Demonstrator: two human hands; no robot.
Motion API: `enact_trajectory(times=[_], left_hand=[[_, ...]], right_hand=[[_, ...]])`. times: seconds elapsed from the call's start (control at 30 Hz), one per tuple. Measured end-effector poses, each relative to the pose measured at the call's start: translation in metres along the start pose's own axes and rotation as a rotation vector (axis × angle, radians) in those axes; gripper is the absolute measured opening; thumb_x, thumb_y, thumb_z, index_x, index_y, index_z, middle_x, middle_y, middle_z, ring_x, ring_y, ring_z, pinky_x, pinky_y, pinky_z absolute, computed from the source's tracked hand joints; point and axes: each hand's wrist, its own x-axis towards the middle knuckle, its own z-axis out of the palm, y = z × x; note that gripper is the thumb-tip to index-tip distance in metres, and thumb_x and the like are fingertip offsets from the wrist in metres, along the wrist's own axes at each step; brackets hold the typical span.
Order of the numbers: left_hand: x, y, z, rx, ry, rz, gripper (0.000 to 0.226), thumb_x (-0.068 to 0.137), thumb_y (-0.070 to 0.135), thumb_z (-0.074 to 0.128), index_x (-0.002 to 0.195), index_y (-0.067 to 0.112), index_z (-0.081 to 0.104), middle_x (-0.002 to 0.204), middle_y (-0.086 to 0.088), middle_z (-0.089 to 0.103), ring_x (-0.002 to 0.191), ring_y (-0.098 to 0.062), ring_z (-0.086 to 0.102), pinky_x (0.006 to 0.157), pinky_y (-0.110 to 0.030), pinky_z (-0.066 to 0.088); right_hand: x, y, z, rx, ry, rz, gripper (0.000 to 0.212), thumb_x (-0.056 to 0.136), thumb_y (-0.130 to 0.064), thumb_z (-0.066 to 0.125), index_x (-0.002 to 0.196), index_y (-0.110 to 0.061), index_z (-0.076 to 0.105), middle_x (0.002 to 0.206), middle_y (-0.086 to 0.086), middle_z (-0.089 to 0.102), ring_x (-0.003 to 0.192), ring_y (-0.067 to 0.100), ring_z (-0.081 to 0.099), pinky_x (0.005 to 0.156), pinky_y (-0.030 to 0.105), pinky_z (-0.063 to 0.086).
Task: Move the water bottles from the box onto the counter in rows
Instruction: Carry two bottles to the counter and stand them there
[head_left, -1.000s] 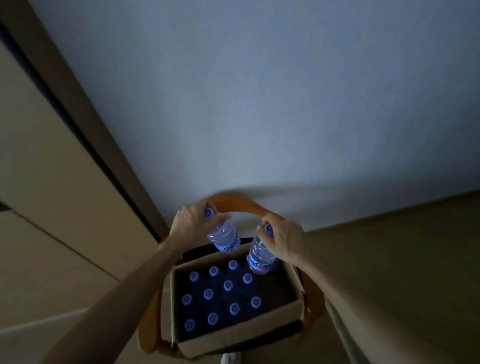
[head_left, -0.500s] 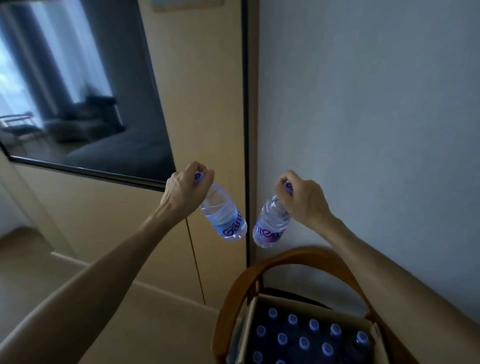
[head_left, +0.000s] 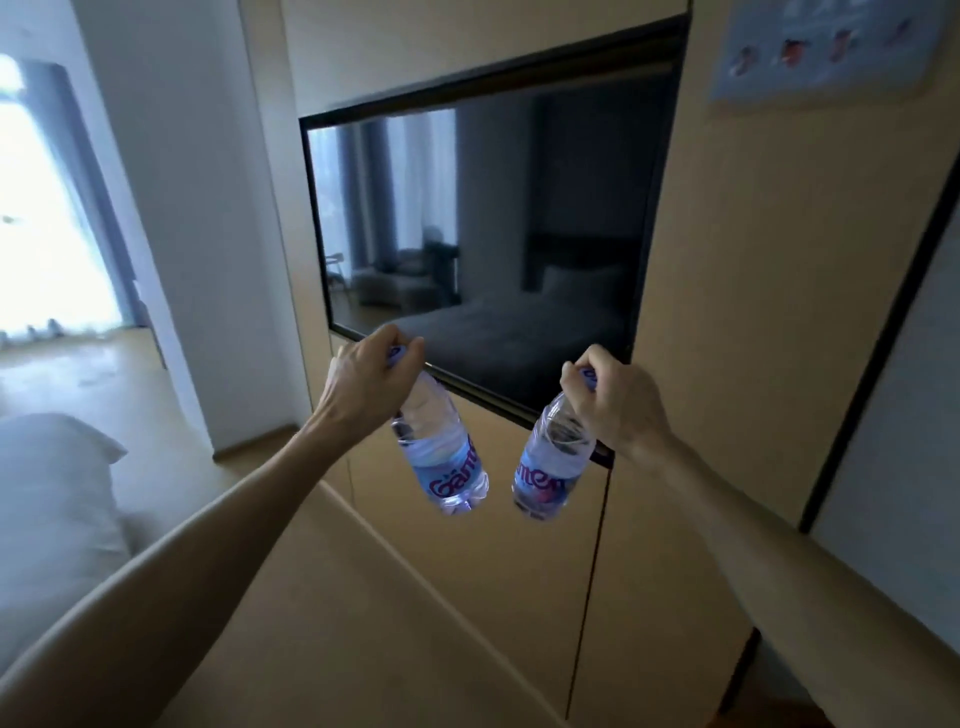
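Note:
My left hand (head_left: 363, 382) grips a small clear water bottle (head_left: 441, 457) by its blue cap, and the bottle hangs down with its blue and red label facing me. My right hand (head_left: 618, 405) holds a second, matching water bottle (head_left: 550, 470) by the cap in the same way. Both bottles hang in the air at chest height, about a hand's width apart, in front of a wall-mounted screen. The box and the counter are out of view.
A dark screen (head_left: 483, 249) is set in a beige panelled wall (head_left: 753, 260) straight ahead. A white bed corner (head_left: 47, 499) lies at the lower left. A white pillar (head_left: 182, 208) and a bright window (head_left: 36, 208) stand at the far left. A poster (head_left: 826, 47) hangs top right.
My view has swung left and up, away from the box of bottles, which has left the frame. Both hands still hold their bottles, now in front of the screen.

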Motion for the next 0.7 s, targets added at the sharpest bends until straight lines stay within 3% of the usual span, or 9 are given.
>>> enact_trajectory(times=[0.1,0.23,0.33,0.5,0.6,0.7], left_hand=[[0.012,-0.043,-0.037,0.050,0.045,-0.020,0.024,0.094,0.030,0.053,0.073,0.019,0.054,0.060,0.005,0.059,0.056,-0.003,0.058,0.044,-0.009,0.038],[0.026,-0.099,-0.076,0.143,0.108,-0.095,0.026,0.095,0.029,0.053,0.078,0.012,0.060,0.066,-0.002,0.063,0.058,-0.017,0.059,0.052,-0.024,0.044],[0.034,-0.133,-0.101,0.209,0.174,-0.133,0.027,0.096,0.028,0.053,0.078,0.010,0.062,0.068,-0.004,0.063,0.058,-0.017,0.057,0.052,-0.020,0.039],[0.054,-0.188,-0.127,0.344,0.227,-0.190,0.030,0.096,0.027,0.053,0.078,0.006,0.063,0.069,-0.006,0.064,0.060,-0.021,0.057,0.056,-0.024,0.042],[0.075,-0.220,-0.139,0.398,0.269,-0.216,0.033,0.096,0.029,0.053,0.079,0.004,0.065,0.072,-0.012,0.067,0.065,-0.028,0.061,0.065,-0.033,0.047],[0.102,-0.250,-0.147,0.433,0.300,-0.249,0.035,0.097,0.029,0.052,0.078,0.003,0.064,0.071,-0.011,0.066,0.065,-0.027,0.060,0.063,-0.032,0.047]], right_hand=[[0.028,-0.040,0.050,0.080,-0.045,-0.015,0.025,0.094,-0.037,0.050,0.082,-0.015,0.052,0.070,0.010,0.066,0.071,0.036,0.062,0.068,0.044,0.050],[0.063,-0.086,0.114,0.145,-0.078,-0.063,0.026,0.094,-0.039,0.050,0.083,-0.016,0.054,0.073,0.013,0.067,0.078,0.041,0.061,0.073,0.042,0.049],[0.089,-0.116,0.157,0.188,-0.112,-0.135,0.026,0.095,-0.037,0.049,0.083,-0.014,0.054,0.075,0.013,0.068,0.078,0.041,0.061,0.075,0.044,0.049],[0.129,-0.153,0.229,0.281,-0.142,-0.244,0.024,0.096,-0.034,0.046,0.078,-0.018,0.050,0.064,0.001,0.060,0.061,0.026,0.055,0.061,0.033,0.040],[0.162,-0.174,0.273,0.330,-0.166,-0.314,0.024,0.096,-0.034,0.045,0.081,-0.017,0.052,0.064,-0.001,0.058,0.059,0.021,0.053,0.058,0.029,0.037],[0.200,-0.192,0.316,0.359,-0.171,-0.357,0.022,0.096,-0.035,0.045,0.081,-0.020,0.048,0.062,-0.004,0.052,0.055,0.016,0.045,0.051,0.026,0.031]])
